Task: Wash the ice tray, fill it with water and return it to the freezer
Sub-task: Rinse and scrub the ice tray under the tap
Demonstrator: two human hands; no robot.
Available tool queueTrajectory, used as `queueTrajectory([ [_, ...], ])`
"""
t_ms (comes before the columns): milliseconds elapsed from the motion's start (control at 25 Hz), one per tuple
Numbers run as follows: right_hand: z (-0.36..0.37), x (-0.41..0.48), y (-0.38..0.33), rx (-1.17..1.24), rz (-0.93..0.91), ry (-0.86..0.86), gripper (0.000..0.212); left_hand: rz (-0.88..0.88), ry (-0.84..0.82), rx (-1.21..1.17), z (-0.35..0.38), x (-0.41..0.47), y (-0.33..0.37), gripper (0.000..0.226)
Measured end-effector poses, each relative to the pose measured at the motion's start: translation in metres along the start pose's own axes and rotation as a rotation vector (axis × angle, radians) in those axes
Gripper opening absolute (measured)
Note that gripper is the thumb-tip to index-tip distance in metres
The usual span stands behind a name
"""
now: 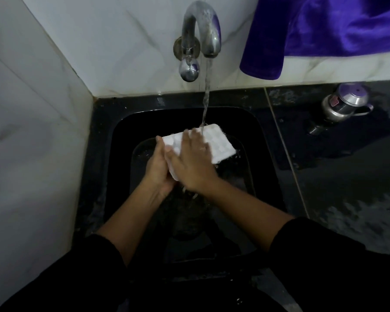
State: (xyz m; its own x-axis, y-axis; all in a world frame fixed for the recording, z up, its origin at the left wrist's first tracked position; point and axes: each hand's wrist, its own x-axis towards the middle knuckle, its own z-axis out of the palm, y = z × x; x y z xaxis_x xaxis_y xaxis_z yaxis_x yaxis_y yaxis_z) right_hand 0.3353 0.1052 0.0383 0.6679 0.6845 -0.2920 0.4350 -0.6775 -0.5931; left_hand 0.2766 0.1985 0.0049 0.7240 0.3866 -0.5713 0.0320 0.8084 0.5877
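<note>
A white ice tray [220, 144] with several small cells is held over the black sink [122, 140], tilted, its far end under the running stream of water [206, 100]. My left hand [158, 167] grips the tray's near left end from the side. My right hand [193, 161] lies flat across the top of the tray, fingers spread over the cells, hiding its middle. The chrome tap [200, 32] on the wall above is running.
White marble-look tiles line the wall behind and to the left. A purple cloth [324, 30] hangs at the upper right. A steel lidded pot [345, 104] stands on the wet black counter [347, 176] to the right of the sink.
</note>
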Motion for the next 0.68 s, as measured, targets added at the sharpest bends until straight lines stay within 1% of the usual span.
queueTrajectory([
  [80,0.005,-0.005,0.005,-0.053,-0.121,-0.083,0.077,0.024,0.057,-0.021,0.002,0.000,-0.009,0.077],
  [120,0.000,0.005,0.015,-0.073,-0.110,-0.050,0.075,0.032,0.071,-0.005,0.008,-0.004,-0.012,0.071],
  [160,-0.010,0.021,0.026,-0.087,-0.036,0.008,0.072,0.043,0.054,0.015,0.015,-0.009,-0.014,0.068],
  [240,-0.042,0.052,0.054,0.010,0.242,0.097,0.072,0.051,-0.007,0.083,0.034,-0.025,-0.020,0.066],
  [280,-0.053,0.061,0.064,0.048,0.358,0.093,0.074,0.051,-0.038,0.100,0.043,-0.035,-0.022,0.066],
  [320,-0.056,0.064,0.067,0.028,0.394,0.069,0.077,0.051,-0.054,0.086,0.048,-0.040,-0.021,0.065],
  [360,-0.050,0.061,0.060,-0.047,0.354,0.051,0.079,0.048,-0.055,0.056,0.051,-0.037,-0.017,0.065],
  [400,-0.038,0.055,0.048,-0.138,0.251,0.022,0.080,0.059,-0.027,0.014,0.051,-0.030,-0.010,0.066],
  [440,-0.026,0.044,0.033,-0.099,0.149,-0.007,0.079,0.074,0.007,-0.028,0.048,-0.020,-0.005,0.064],
  [480,-0.016,0.034,0.022,-0.019,0.091,-0.047,0.077,0.082,0.006,-0.056,0.041,-0.011,-0.001,0.064],
  [520,-0.012,0.029,0.020,0.045,0.058,-0.059,0.075,0.078,-0.009,-0.067,0.035,-0.003,-0.001,0.068],
  [560,-0.017,0.032,0.021,0.060,0.054,-0.043,0.075,0.066,-0.010,-0.073,0.030,0.000,-0.004,0.072],
  [600,-0.022,0.041,0.026,0.033,0.087,-0.009,0.077,0.045,-0.030,-0.083,0.027,0.000,-0.009,0.074],
  [680,-0.037,0.054,0.033,0.008,0.229,0.042,0.080,0.009,-0.134,-0.100,0.023,-0.003,-0.016,0.082],
])
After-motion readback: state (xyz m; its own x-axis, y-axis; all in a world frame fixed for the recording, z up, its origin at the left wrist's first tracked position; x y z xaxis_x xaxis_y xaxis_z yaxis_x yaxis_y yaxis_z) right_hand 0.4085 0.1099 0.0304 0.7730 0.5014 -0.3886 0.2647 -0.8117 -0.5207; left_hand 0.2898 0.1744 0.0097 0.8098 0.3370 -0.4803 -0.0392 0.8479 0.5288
